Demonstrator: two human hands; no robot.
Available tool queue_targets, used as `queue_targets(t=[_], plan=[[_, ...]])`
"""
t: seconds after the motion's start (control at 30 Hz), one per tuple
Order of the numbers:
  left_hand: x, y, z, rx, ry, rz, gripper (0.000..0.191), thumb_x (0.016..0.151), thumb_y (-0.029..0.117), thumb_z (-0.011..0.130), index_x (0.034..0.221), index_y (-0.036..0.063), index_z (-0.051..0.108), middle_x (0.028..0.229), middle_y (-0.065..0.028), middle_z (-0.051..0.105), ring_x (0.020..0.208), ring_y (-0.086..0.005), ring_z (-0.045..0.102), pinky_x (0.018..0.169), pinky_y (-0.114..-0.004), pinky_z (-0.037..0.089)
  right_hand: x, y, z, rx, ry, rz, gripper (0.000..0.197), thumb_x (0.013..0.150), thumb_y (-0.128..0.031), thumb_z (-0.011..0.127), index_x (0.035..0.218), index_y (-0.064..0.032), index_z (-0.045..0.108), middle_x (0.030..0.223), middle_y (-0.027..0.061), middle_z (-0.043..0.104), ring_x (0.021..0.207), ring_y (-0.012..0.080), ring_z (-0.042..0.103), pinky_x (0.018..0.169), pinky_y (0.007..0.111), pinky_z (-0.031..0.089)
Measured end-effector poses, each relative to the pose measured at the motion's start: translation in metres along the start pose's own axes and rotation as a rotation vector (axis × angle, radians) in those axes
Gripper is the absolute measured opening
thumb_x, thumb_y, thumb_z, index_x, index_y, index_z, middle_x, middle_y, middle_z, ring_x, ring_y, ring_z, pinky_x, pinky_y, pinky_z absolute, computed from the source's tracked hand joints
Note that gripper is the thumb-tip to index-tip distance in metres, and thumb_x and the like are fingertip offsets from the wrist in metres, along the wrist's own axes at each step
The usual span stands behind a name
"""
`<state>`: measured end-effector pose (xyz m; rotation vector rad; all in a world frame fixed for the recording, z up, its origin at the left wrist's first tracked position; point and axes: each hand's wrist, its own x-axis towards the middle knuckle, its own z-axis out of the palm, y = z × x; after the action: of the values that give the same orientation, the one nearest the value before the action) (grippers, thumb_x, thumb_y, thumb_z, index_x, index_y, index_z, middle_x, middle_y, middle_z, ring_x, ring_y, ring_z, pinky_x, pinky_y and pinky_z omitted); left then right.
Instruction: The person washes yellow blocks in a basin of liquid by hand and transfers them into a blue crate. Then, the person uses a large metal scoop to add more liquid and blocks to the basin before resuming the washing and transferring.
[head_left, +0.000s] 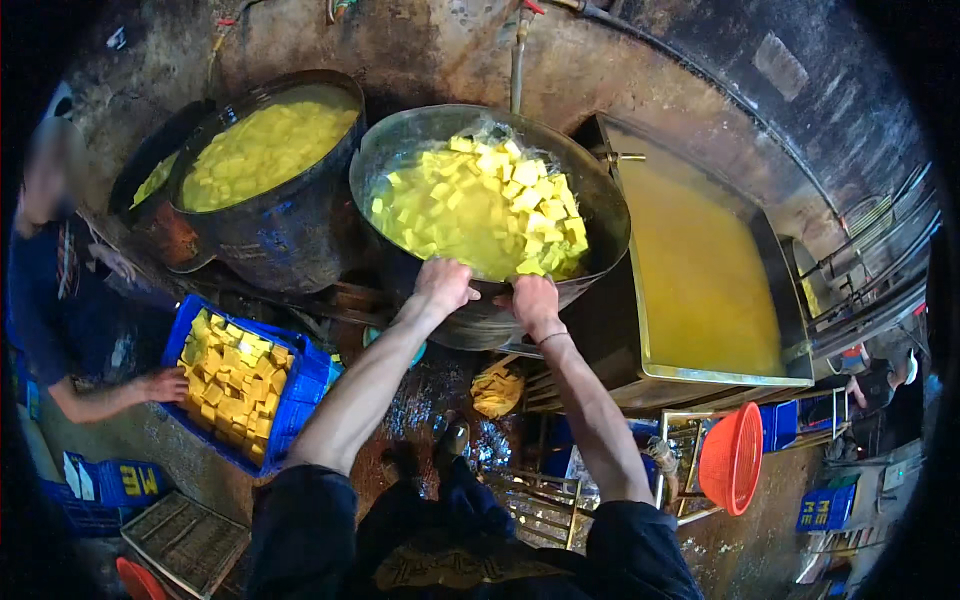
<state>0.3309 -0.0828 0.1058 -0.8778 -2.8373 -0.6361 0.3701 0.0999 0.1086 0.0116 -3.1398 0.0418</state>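
Observation:
Both of my hands are on the near rim of a large round metal vat (480, 330). My left hand (444, 288) grips the rim with its fingers curled over it. A short gap to the right, my right hand (535, 301) holds the same rim, its wrist wearing a thin band. Inside the vat, yellow blocks (544, 191) that look like tofu are heaped above cloudy yellow liquid on the right side. More of them lie under the liquid (435, 225) at the left. The undersides of my fingers are hidden.
Left stands another vat (270, 157) of yellow blocks; right, a rectangular metal tank (697, 262) of yellow-brown liquid. Another person's hand (165, 385) touches a blue crate (264, 465) of yellow blocks. A red plastic basket (731, 459) sits on a metal frame. The floor (409, 420) is wet.

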Motion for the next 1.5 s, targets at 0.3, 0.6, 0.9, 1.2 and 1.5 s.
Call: queue_targets(t=[0.3, 0.6, 0.9, 1.2, 1.5], plan=[[-0.013, -0.003, -0.029, -0.322, 0.147, 0.012, 0.034, 0.076, 0.042, 0.068, 0.079, 0.008, 0.063, 0.075, -0.01, 0.063, 0.073, -0.0242, 0.057, 0.079, -0.038, 0.038, -0.036, 0.021, -0.038, 0.843, 0.307, -0.087, 0.039, 0.073, -0.016, 0.069, 0.107, -0.0021, 0.058, 0.105, 0.015, 0.06, 0.106, 0.027, 0.052, 0.094, 0.039, 0.037], [0.021, -0.024, 0.014, -0.021, 0.702, 0.108, 0.025, 0.08, 0.025, 0.043, 0.072, 0.0094, 0.06, 0.077, -0.0061, 0.063, 0.077, -0.0212, 0.052, 0.081, -0.039, 0.032, -0.001, 0.164, 0.087, 1.433, 0.794, 0.617, 0.065, 0.094, -0.039, 0.042, 0.139, 0.0053, 0.026, 0.145, 0.0196, 0.026, 0.131, 0.0275, 0.031, 0.11, 0.038, 0.02], [0.114, -0.025, 0.037, 0.107, 0.716, -0.021, 0.019, 0.075, 0.024, 0.057, 0.086, 0.0091, 0.063, 0.087, -0.0069, 0.062, 0.087, -0.0242, 0.055, 0.083, -0.041, 0.035, 0.052, 0.189, 0.062, 1.607, 0.971, 0.737, 0.064, 0.093, -0.034, 0.05, 0.135, 0.0083, 0.028, 0.14, 0.0283, 0.029, 0.128, 0.0339, 0.031, 0.107, 0.041, 0.022], [0.022, 0.047, 0.006, -0.078, -0.074, 0.093, 0.048, 0.076, 0.05, 0.064, 0.096, 0.0071, 0.064, 0.099, -0.0088, 0.063, 0.098, -0.0244, 0.056, 0.089, -0.048, 0.035, -0.017, 0.067, -0.029, 0.199, -0.015, -0.395, 0.038, 0.073, -0.025, 0.068, 0.103, -0.0037, 0.059, 0.1, 0.0162, 0.06, 0.103, 0.0304, 0.054, 0.088, 0.049, 0.039], [-0.025, 0.054, 0.054, 0.158, -0.119, 0.06, 0.025, 0.069, 0.031, 0.074, 0.064, 0.0079, 0.066, 0.055, -0.0109, 0.059, 0.06, -0.0287, 0.062, 0.064, -0.042, 0.051, -0.036, 0.053, 0.034, 0.019, 0.283, -0.438, 0.016, 0.078, -0.02, 0.054, 0.071, -0.0139, 0.067, 0.069, 0.0088, 0.065, 0.065, 0.0226, 0.064, 0.067, 0.037, 0.049]])
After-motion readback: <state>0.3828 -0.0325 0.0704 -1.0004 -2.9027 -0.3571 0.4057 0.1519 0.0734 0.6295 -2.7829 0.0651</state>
